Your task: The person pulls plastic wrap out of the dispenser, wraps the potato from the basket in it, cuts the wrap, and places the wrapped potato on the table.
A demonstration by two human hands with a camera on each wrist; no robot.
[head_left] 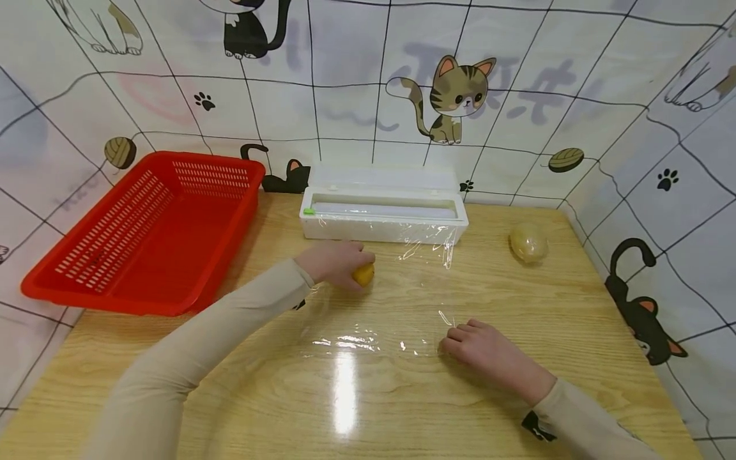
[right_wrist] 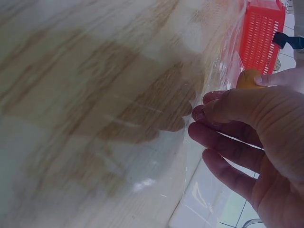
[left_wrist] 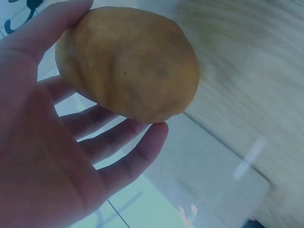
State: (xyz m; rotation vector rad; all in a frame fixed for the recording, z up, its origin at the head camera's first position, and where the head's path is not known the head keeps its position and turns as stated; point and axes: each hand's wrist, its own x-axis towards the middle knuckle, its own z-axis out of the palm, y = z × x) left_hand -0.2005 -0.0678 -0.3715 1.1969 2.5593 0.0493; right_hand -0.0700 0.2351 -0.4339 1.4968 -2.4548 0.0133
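Observation:
My left hand (head_left: 333,263) grips a yellow oval fruit (head_left: 365,275) in front of the white cling film box. The left wrist view shows this fruit (left_wrist: 133,61), smooth with faint brownish patches, between thumb and fingers. Clear cling film (head_left: 356,343) runs from the box (head_left: 379,231) toward the near side of the wooden table. At the film's near right edge is my right hand (head_left: 489,354), thumb and forefinger pinching it. From the right wrist, the film stretches away from the fingertips (right_wrist: 197,113).
A red slotted plastic basket (head_left: 144,249) stands at the left. On the right of the table (head_left: 575,306) sits a round, pale yellow thing wrapped in film (head_left: 528,243). Behind hangs a cat-patterned cloth (head_left: 345,108); the box's lid is raised against it.

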